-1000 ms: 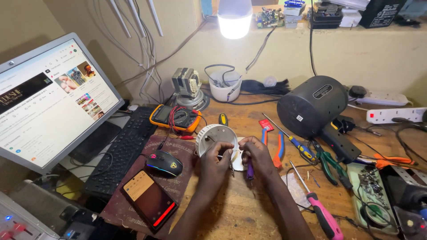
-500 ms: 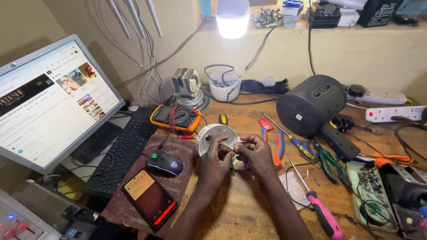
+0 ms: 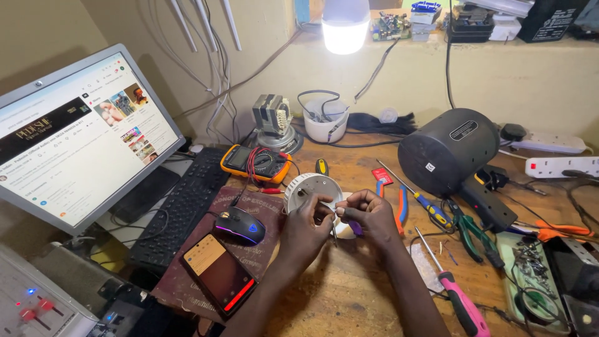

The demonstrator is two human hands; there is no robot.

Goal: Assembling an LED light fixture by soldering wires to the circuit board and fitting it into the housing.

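Left hand [image 3: 307, 219] pinches the white lamp housing [image 3: 310, 189] steady, while right hand [image 3: 368, 214] grips a thin screwdriver [image 3: 334, 232] beside it.

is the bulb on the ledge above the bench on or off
On. The bulb glows bright white and lights the wall around it.

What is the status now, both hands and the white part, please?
Left hand and right hand both pinch small parts at the white round housing. Housing rests on the workbench. Mouse close at left, nothing blocking.
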